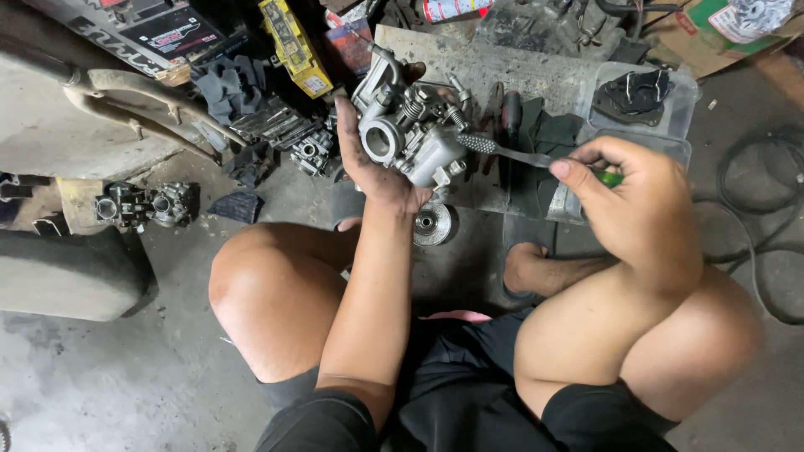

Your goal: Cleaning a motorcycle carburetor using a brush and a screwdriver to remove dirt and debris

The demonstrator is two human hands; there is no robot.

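My left hand (368, 159) grips a grey metal carburetor (410, 130), held up in front of my knees with its round throat facing me. My right hand (632, 197) is closed on a toothbrush (511, 152) with a green handle end; its bristle head touches the carburetor's right side. The left palm and fingers are smeared with black grime. I am squatting, both knees showing below the hands.
A round metal part (432, 223) lies on the concrete floor under the carburetor. Two more carburetors (146, 205) sit at left, another (311, 152) beside a yellow box (293, 46). A clear plastic tray (641, 100) holds a black part at right; cables (766, 234) loop on the floor.
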